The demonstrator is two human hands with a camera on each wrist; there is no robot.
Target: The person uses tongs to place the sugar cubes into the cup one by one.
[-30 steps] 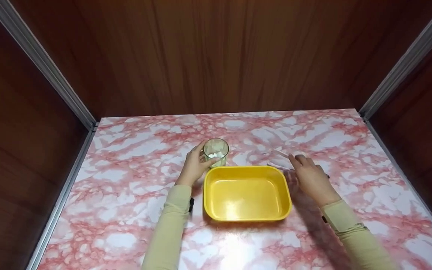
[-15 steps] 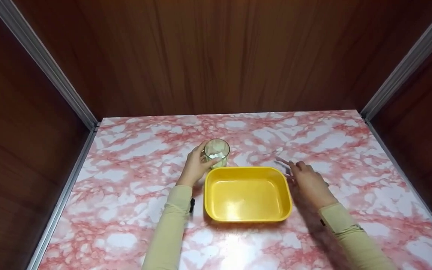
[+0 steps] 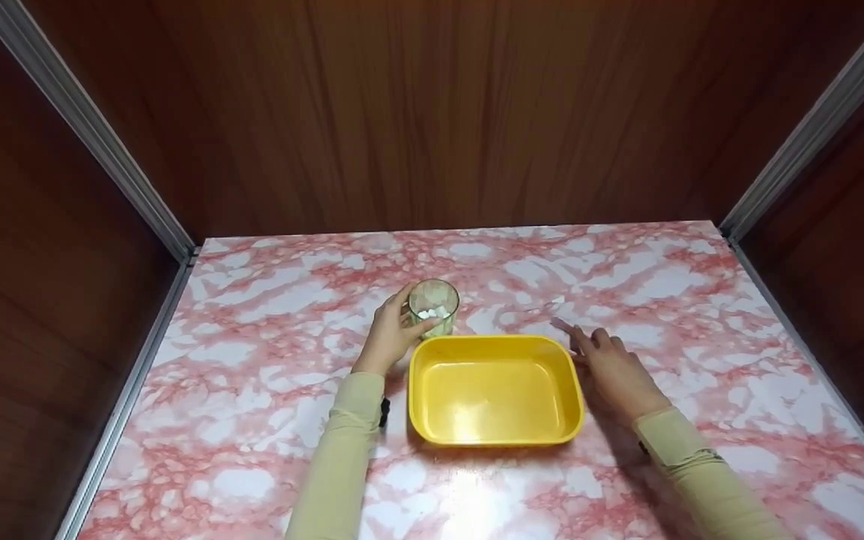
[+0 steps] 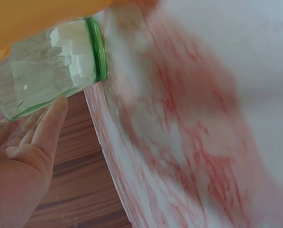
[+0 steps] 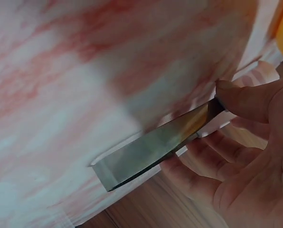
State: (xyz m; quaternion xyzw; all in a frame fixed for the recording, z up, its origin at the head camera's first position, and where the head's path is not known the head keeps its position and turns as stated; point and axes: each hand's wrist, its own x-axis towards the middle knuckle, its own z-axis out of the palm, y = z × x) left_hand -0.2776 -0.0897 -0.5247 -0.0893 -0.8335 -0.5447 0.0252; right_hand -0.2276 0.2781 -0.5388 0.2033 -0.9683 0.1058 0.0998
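My left hand (image 3: 388,334) holds a clear greenish glass (image 3: 433,296) upright on the table, thumb on its near side. White cube-like pieces (image 4: 75,50) lie in the bottom of the glass, also visible in the left wrist view. Just in front of the glass stands a yellow rectangular tub (image 3: 496,444) with nothing inside. To the right of the tub my right hand (image 3: 619,375) grips shiny metal tongs (image 5: 151,147) between thumb and fingers. Their arms point away beside the tub's far right corner in the head view, partly hidden by the fingers.
The table (image 3: 289,465) has a red-and-white marbled top. Dark wood panels (image 3: 447,112) rise at the back and both sides, joined by grey metal posts (image 3: 94,135).
My right hand has drawn slightly back toward me with the tongs, whose tips now sit closer to the tub's corner. The left hand and glass stay in place.
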